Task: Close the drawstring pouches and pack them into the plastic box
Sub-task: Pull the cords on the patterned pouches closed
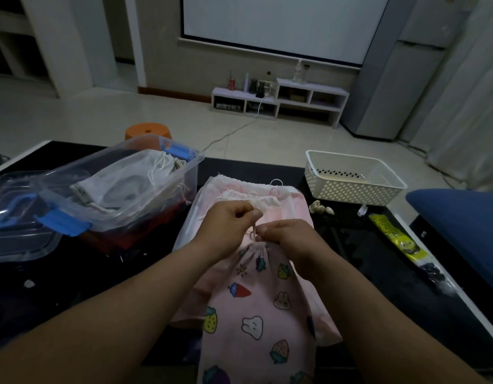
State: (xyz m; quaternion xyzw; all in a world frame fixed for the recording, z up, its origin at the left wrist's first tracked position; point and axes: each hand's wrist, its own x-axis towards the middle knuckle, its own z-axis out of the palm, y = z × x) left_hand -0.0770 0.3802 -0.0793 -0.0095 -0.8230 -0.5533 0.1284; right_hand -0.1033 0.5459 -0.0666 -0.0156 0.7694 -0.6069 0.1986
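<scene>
A pink pouch printed with strawberries and rabbits lies in front of me, its mouth gathered tight. My left hand pinches the drawstring just above the gathered mouth. My right hand pinches the cord at the puckered neck. Beneath it lie other pale pink pouches with their mouths at the far side. The clear plastic box with blue latches stands at the left and holds a white mesh pouch on red cloth.
The box's clear lid lies at the far left on the black table. A white perforated basket stands at the back right. Small shells and a yellow packet lie to the right. An orange stool stands behind the table.
</scene>
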